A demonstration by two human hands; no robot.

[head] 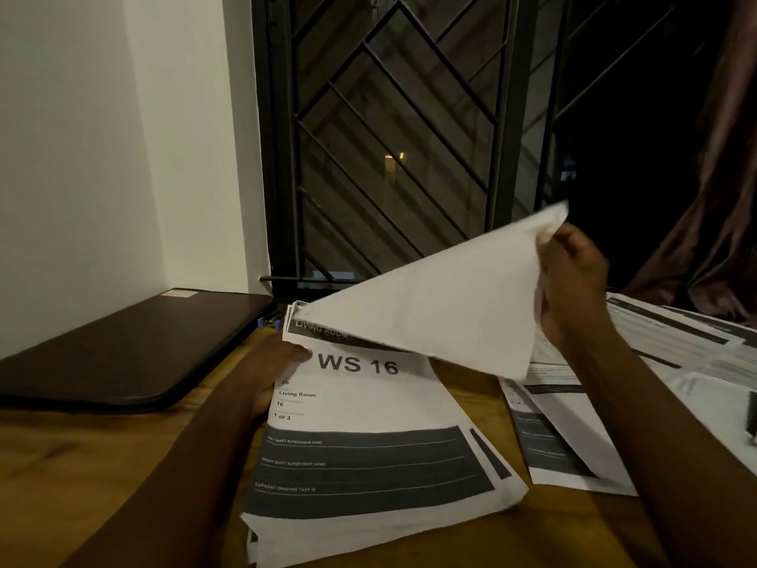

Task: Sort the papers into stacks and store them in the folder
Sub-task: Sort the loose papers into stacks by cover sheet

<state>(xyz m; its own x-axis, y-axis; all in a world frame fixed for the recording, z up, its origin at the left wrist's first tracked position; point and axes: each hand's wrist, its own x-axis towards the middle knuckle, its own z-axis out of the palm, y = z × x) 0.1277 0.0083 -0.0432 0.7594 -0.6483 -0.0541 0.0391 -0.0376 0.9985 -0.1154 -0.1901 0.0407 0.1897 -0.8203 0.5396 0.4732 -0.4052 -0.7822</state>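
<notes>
Sheet (442, 305) pinched aloft in raised right hand (573, 280); left hand (278, 362) at stack (368, 465) edge, thumb on top, grasp unclear.
</notes>
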